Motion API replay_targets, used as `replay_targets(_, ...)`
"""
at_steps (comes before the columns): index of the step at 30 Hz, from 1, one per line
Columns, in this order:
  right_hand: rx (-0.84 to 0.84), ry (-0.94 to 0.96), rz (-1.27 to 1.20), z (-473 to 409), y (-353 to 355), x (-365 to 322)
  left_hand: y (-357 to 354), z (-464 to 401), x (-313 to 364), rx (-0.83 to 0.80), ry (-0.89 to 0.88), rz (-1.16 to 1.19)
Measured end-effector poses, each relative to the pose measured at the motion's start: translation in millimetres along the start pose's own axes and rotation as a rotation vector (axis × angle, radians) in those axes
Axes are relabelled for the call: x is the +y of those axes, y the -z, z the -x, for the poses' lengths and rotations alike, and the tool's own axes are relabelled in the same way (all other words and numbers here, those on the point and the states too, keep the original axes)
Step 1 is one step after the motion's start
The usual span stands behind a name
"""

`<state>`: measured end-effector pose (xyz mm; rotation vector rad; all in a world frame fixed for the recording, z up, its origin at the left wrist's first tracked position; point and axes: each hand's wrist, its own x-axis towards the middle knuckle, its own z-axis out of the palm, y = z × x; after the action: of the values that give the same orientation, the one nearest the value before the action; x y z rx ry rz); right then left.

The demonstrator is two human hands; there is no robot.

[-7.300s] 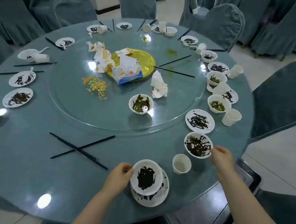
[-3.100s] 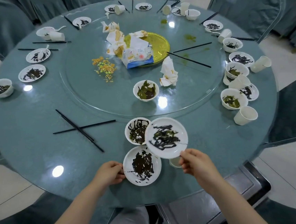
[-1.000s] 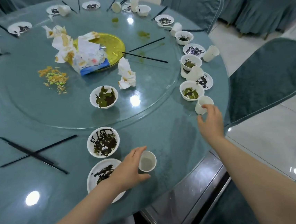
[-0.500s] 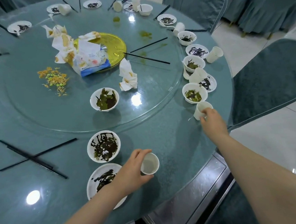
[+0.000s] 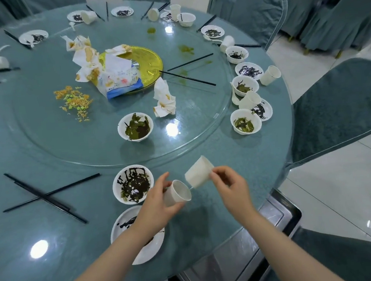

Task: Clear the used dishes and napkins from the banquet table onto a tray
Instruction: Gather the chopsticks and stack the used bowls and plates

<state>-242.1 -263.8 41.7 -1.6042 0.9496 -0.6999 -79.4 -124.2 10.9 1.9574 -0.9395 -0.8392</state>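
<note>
Gripping a white paper cup (image 5: 178,193) tilted with its mouth toward the right, the left hand (image 5: 155,207) hovers over the near edge of the round glass-topped desk (image 5: 238,162). The right hand (image 5: 228,185) pinches a second paper cup (image 5: 198,172) by its rim end, its base pointing at the first cup's mouth, the two just apart. Below the left forearm lies a stained white plate (image 5: 145,248), and just beyond it a sauce-smeared bowl (image 5: 133,184). On the glass turntable (image 5: 50,135) stand another bowl (image 5: 135,127), crumpled napkins (image 5: 164,98) and a gold platter (image 5: 147,64). A steel tray (image 5: 275,217) shows under the desk's right edge.
</note>
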Motion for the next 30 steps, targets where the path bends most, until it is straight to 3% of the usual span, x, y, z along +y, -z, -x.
replay_targets(6,-0.073,-0.019,-0.044,22,-34,5,5,-2,1,0.039,-0.011,0.028)
replay_targets(13,-0.184,0.029,0.096,29,-45,7,7,-3,8,0.054,-0.080,-0.033)
replay_targets(19,-0.223,-0.132,-0.013,19,-46,5,8,-3,10,0.029,-0.088,-0.046)
replay_targets(25,-0.255,-0.132,0.068,11,-50,2,4,-6,20,0.097,-0.088,-0.107)
replay_targets(30,-0.260,-0.090,0.182,-1,-48,4,3,-12,17,-0.005,-0.072,-0.074)
